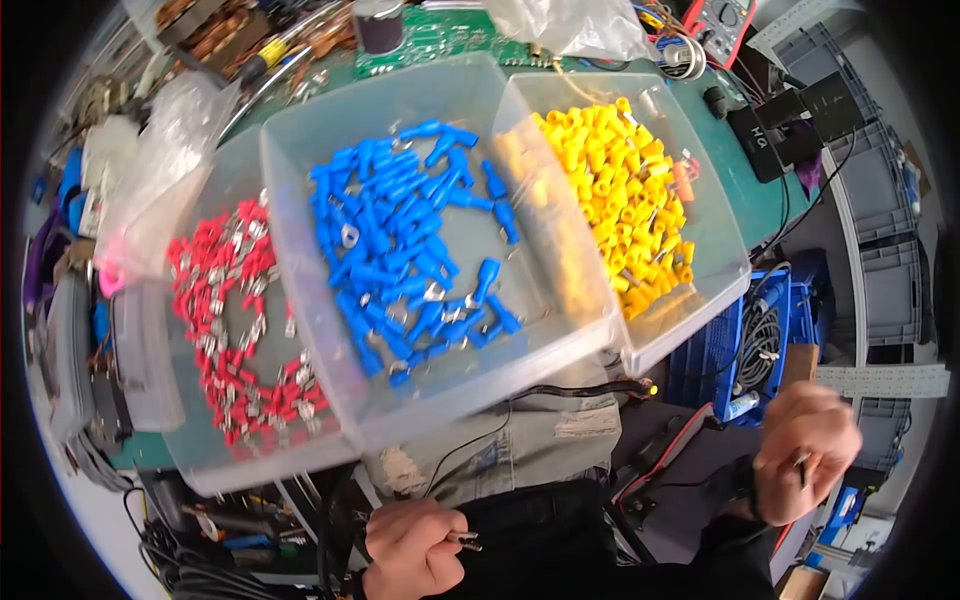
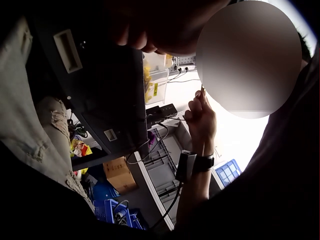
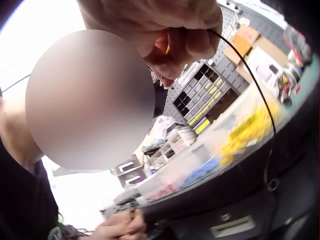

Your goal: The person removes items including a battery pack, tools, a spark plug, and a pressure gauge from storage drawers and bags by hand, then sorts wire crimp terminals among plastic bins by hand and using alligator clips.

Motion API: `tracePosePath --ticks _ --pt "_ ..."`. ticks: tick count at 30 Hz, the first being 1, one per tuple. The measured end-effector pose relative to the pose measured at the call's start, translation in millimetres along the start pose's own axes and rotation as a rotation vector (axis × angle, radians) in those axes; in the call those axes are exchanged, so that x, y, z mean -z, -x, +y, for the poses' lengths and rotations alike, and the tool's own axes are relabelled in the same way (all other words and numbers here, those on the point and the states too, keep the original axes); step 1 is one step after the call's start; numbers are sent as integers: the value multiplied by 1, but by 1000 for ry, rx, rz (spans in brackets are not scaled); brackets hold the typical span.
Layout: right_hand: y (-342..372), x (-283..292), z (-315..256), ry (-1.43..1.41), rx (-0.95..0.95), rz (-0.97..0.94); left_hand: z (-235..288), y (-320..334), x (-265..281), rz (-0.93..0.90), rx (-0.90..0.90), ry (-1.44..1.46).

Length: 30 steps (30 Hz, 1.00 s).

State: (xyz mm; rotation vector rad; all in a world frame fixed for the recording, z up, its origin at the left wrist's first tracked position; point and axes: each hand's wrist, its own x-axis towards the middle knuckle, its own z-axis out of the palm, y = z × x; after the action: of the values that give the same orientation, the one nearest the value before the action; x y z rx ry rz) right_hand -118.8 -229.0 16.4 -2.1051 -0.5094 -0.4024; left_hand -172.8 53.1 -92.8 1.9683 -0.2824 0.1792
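Low in the head view my left hand (image 1: pixel 415 548) pinches a small metal-tipped piece (image 1: pixel 466 541) between thumb and curled fingers; its kind I cannot tell. My right hand (image 1: pixel 808 450) is raised at the right, away from the bins, fingers curled. A thin black wire (image 3: pixel 257 82) runs out of that hand and hangs down in the right wrist view. A short slim tip (image 1: pixel 803 470) shows at its fingers. Clear bins in front of me hold red terminals (image 1: pixel 240 330), blue crimp terminals (image 1: pixel 400 230) and yellow crimp terminals (image 1: pixel 630 200).
The bins stand on a green-topped bench (image 1: pixel 740 180). Behind them lie a green circuit board (image 1: pixel 450 45), plastic bags (image 1: pixel 570 25) and a multimeter (image 1: pixel 718 28). A blue crate (image 1: pixel 700 350) with coiled cable is down at the right. Dark drawers (image 2: pixel 95 90) sit under the bench.
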Motion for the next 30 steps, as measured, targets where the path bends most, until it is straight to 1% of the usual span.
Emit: tracePosePath --ticks 1,2,4,5,6,8,9,10,12,13,14,16,20,26,28,29,30 --pt "-13 4 -4 175 40 25 -4 -2 1 -14 -33 37" --pt "-25 8 -4 271 93 41 -6 -4 1 -28 -40 53" --pt "-47 7 -6 587 204 13 -9 -14 -1 -104 -60 314" --pt "-61 7 -11 703 217 -118 -9 -20 -3 -104 -136 357" --pt "-75 2 -14 789 218 -222 -7 -24 -1 -118 -112 341" --pt "-91 -10 -8 932 220 -309 -4 -23 1 -146 1 376" --pt "-97 -17 -7 949 203 -310 -10 -21 5 -211 63 386" --pt "-103 -24 -7 961 155 -342 -11 -14 11 -287 190 403" --pt "-112 -33 -6 1003 101 -388 -22 -4 17 -391 250 387" --pt "-114 -36 -3 1036 140 -404 -26 0 17 -369 209 395" --pt "-116 -37 -2 1065 180 -423 -21 -2 16 -348 253 443" --pt "-117 -41 -1 1088 176 -461 -28 7 19 -385 53 59" --pt "-119 -43 -3 1119 116 -521 -35 8 15 -364 2 101" --pt "-114 -45 0 1102 178 -504 -36 6 14 -333 -81 114" --pt "-116 -46 -1 1101 172 -523 -33 5 17 -455 216 416" --pt "-115 -47 -1 1100 170 -521 -33 5 17 -457 216 414" --pt "-115 -48 -1 1118 180 -523 -35 5 17 -443 177 382"
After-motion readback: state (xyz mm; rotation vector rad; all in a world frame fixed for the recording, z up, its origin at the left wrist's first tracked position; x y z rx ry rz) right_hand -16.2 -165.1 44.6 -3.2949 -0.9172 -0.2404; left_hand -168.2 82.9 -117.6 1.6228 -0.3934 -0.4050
